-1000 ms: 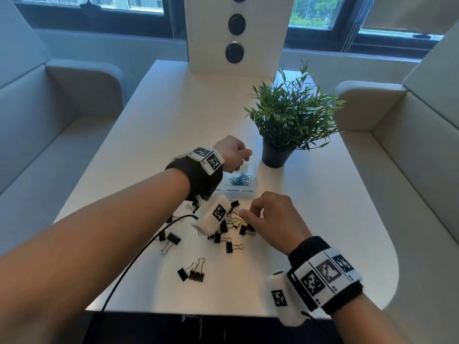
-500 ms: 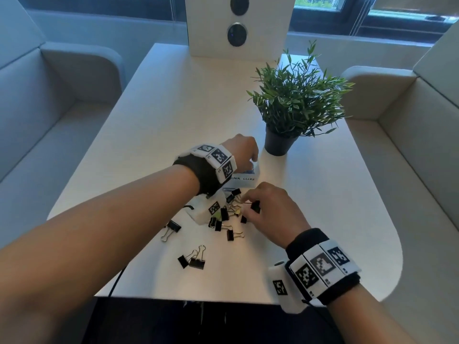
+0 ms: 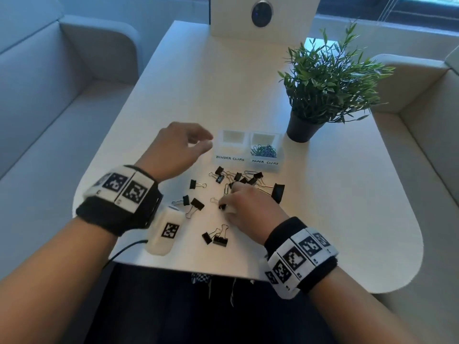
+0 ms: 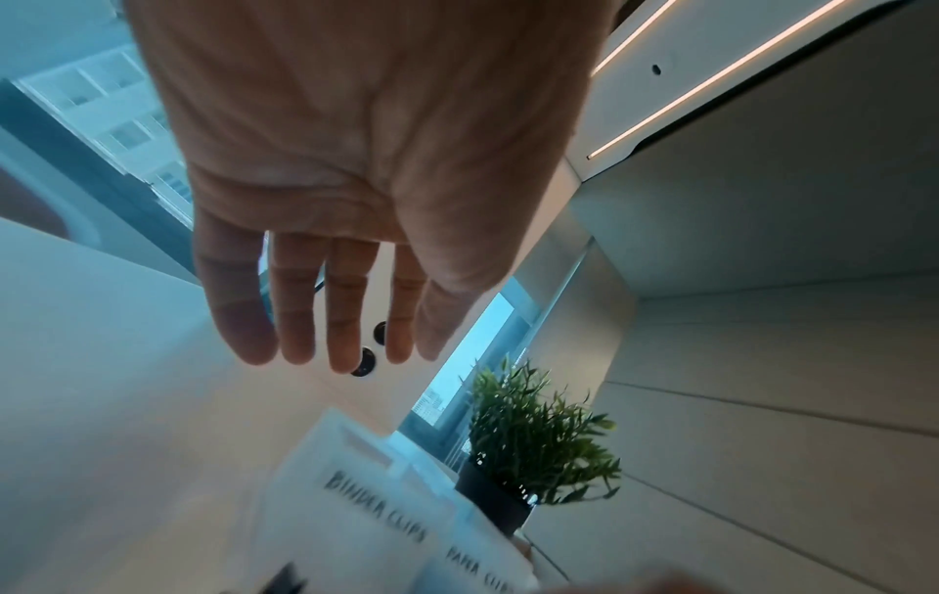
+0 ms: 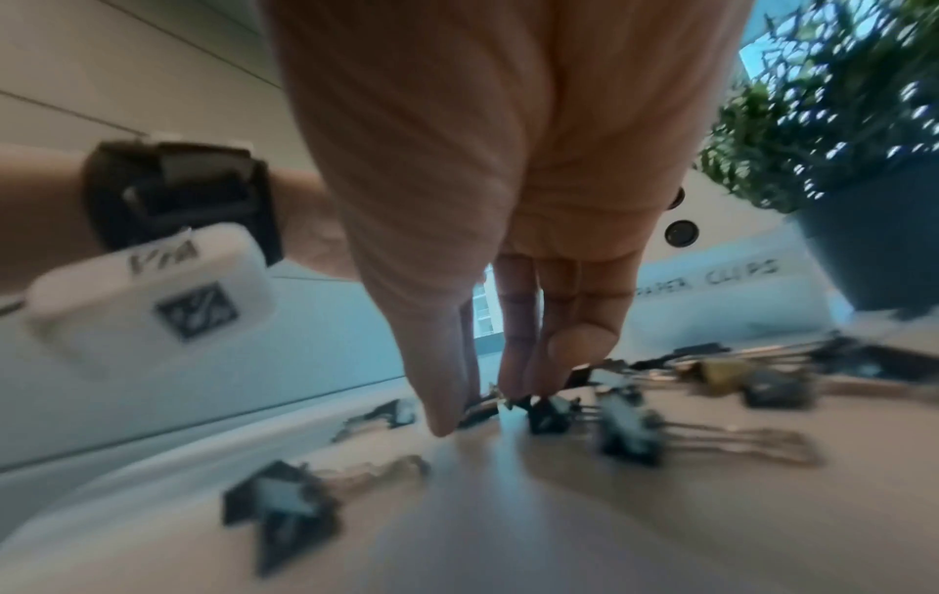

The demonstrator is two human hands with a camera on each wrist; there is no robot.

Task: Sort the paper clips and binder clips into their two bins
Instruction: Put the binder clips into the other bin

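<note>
Two clear bins stand side by side on the white table (image 3: 335,219). The left bin (image 3: 231,158) is labelled BINDER CLIPS; the right bin (image 3: 264,162) is labelled PAPER CLIPS and holds blue paper clips (image 3: 264,151). Several black binder clips (image 3: 196,203) and a silver paper clip (image 3: 226,188) lie scattered in front of them. My left hand (image 3: 207,141) hovers just left of the binder-clip bin, fingers (image 4: 345,321) straight and empty. My right hand (image 3: 224,207) is down on the table, its thumb and fingers (image 5: 447,402) pinching a small black binder clip (image 5: 480,410).
A potted plant (image 3: 327,80) stands behind and right of the bins. A large binder clip (image 3: 278,192) lies beside my right hand, and two more (image 3: 216,238) near the front edge. Sofas flank the table; a white panel (image 3: 260,16) stands at the far end.
My left hand has drawn back left off the bins and opened. My right hand has shifted nearer and left onto a small binder clip. The head view has tilted down.
</note>
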